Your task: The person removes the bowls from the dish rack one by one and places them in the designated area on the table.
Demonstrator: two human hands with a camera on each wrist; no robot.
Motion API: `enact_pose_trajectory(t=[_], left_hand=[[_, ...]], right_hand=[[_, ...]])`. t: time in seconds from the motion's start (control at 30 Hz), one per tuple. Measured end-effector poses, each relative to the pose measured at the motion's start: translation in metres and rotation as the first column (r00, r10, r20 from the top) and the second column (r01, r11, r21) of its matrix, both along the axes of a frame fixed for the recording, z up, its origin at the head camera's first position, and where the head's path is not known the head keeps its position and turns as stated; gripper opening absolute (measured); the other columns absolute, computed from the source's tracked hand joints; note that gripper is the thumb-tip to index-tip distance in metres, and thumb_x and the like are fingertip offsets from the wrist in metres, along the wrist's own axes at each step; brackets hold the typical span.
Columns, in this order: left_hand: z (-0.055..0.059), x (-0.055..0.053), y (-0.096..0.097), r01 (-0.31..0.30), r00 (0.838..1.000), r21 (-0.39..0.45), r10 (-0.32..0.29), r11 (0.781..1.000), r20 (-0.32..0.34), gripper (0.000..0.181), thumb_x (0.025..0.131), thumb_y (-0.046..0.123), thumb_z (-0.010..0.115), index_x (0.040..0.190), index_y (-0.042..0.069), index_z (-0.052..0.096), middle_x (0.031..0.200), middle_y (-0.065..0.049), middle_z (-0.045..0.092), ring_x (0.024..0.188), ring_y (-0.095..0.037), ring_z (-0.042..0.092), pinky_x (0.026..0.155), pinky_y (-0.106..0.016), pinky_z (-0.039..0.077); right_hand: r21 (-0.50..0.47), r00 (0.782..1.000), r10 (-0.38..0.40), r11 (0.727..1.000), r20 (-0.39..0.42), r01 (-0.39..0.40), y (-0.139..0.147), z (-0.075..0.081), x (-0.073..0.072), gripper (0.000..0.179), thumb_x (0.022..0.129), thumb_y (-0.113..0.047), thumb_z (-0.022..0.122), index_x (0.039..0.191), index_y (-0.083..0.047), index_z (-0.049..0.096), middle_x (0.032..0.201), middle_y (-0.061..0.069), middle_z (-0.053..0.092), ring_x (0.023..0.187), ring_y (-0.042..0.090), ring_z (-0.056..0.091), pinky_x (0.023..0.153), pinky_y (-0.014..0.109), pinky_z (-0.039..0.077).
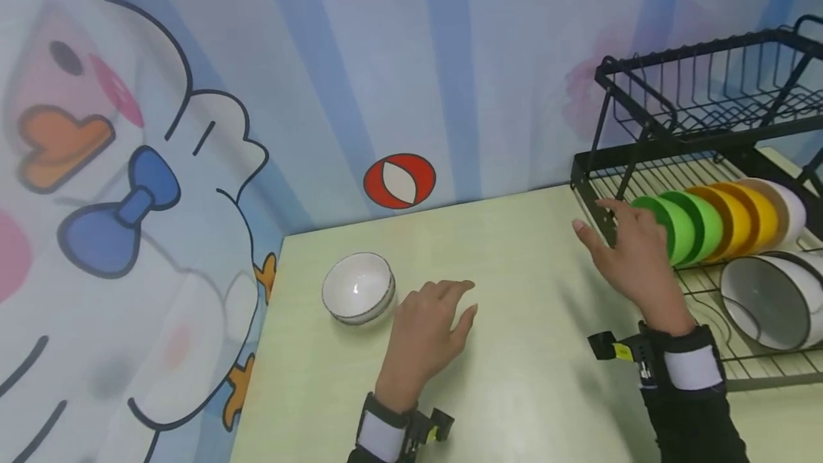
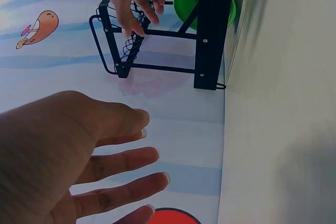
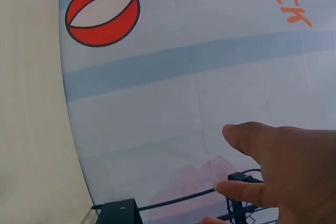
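A bare right hand with extended fingers, at right, overlaps a black metal rack; a striped blue-and-white wall bears a red-and-white ball drawing; left, a pale tabletop.

The head view looks forward and down over the table, with the black rack at three o'clock and the painted wall at twelve. The left wrist camera, turned sideways, sits close to the left hand at eight o'clock and faces the wall, the rack near twelve; the right wrist camera, also sideways, has the right hand close at four, and all three share the red ball picture.
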State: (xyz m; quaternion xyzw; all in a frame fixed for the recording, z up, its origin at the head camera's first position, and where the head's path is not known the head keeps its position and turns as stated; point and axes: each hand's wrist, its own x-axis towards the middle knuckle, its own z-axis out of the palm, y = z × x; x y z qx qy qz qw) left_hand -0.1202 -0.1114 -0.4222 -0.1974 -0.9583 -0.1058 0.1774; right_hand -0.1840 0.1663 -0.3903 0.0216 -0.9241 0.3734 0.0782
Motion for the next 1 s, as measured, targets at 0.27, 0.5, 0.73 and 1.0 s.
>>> enact_pose_trajectory(t=[0.27,0.5,0.73,1.0], left_hand=[[0.003,0.002,0.004,0.011,1.000,0.000,-0.011,1.000,-0.002,0.030,0.094,0.033,0.066,0.122,0.020,0.069,0.113,0.003,0.074,0.094,-0.016,0.070,0.070,-0.031,0.055],[0.005,0.002,0.005,0.019,1.000,0.001,-0.019,1.000,0.005,0.030,0.095,0.032,0.066,0.122,0.020,0.069,0.113,0.002,0.074,0.094,-0.017,0.070,0.071,-0.033,0.056],[0.005,0.002,0.008,0.028,1.000,-0.010,-0.028,1.000,0.010,0.030,0.095,0.032,0.065,0.122,0.020,0.069,0.114,0.003,0.074,0.095,-0.016,0.070,0.072,-0.031,0.055],[0.004,0.003,0.012,0.044,0.999,0.005,-0.044,0.999,0.031,0.030,0.096,0.032,0.065,0.123,0.020,0.068,0.114,0.003,0.074,0.096,-0.016,0.070,0.074,-0.031,0.056]], right_hand=[[0.082,0.976,-0.212,0.975,0.039,0.209,0.042,-0.001,0.000,0.074,0.102,-0.049,0.042,0.148,0.008,0.033,0.140,0.050,0.023,0.124,0.064,0.021,0.090,0.071,0.023],[0.105,0.902,-0.422,0.905,0.093,0.413,0.082,-0.002,0.006,0.074,0.103,-0.044,0.037,0.148,0.014,0.024,0.145,0.051,0.016,0.137,0.064,0.012,0.110,0.074,0.004],[0.208,0.846,-0.506,0.857,0.166,0.472,0.100,-0.003,0.011,0.068,0.105,-0.039,0.033,0.147,0.014,0.027,0.143,0.047,0.025,0.135,0.063,0.021,0.111,0.072,0.009],[0.299,0.863,-0.484,0.853,0.144,0.428,0.106,-0.003,0.021,0.058,0.104,-0.030,0.039,0.128,0.022,0.044,0.113,0.042,0.048,0.103,0.054,0.044,0.102,0.066,0.030]])
